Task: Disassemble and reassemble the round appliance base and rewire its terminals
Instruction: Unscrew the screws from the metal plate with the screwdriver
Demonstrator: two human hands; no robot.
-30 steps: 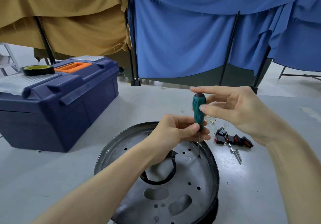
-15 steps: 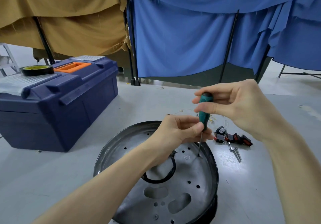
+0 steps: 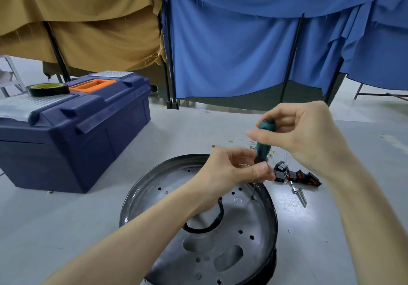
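I am seeing the right hand (image 3: 309,136) arching over from the right, its thumb and curled fingers pinching the top of the green screwdriver (image 3: 263,141). The left hand (image 3: 234,169) is pinching the shaft just under the handle. The tip is resting in a hole near the far right edge of the round base (image 3: 254,218), which is lying on the grey surface.

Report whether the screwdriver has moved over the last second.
Yes. The screwdriver keeps its tip at the same hole in the round base, but its handle has leaned right, toward the black switches.
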